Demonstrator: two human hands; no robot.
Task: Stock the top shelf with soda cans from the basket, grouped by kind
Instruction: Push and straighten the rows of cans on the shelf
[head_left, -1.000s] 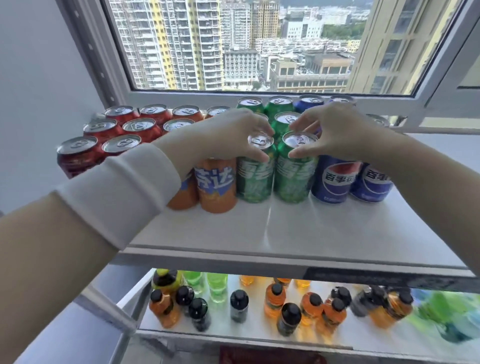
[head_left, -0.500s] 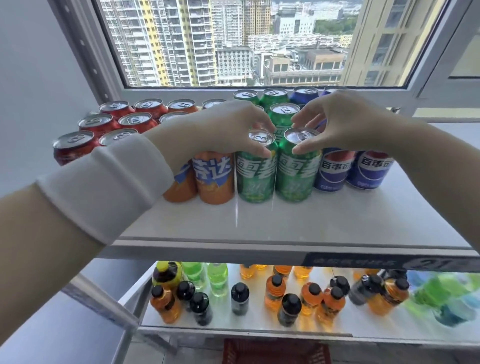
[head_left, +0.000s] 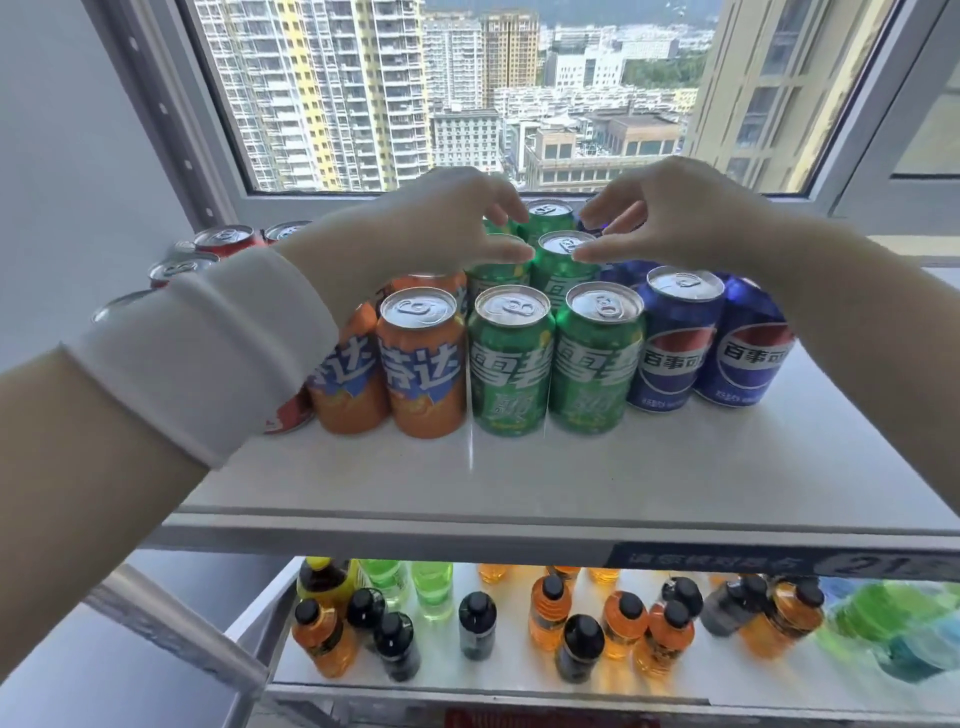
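The white top shelf (head_left: 571, 467) holds cans grouped by kind: red cans (head_left: 223, 240) at the left, then orange cans (head_left: 422, 364), green cans (head_left: 511, 364) and blue cans (head_left: 675, 340) at the right. My left hand (head_left: 447, 223) and my right hand (head_left: 675, 218) hover side by side over the green group, behind its front pair. Their fingers are loosely curved and hold nothing. Both thumb tips lie close to the rim of a second-row green can (head_left: 563, 244); I cannot tell whether they touch it. My left forearm hides part of the red and orange cans.
A window frame (head_left: 519, 195) stands right behind the cans. Bare shelf surface lies in front of the can rows. A lower shelf (head_left: 498, 680) carries several orange, black-capped and green bottles. Something red (head_left: 545, 719) shows at the bottom edge.
Both hands have come off the tops of the two front green cans and moved up and back toward the window. Those two cans now stand free at the front.
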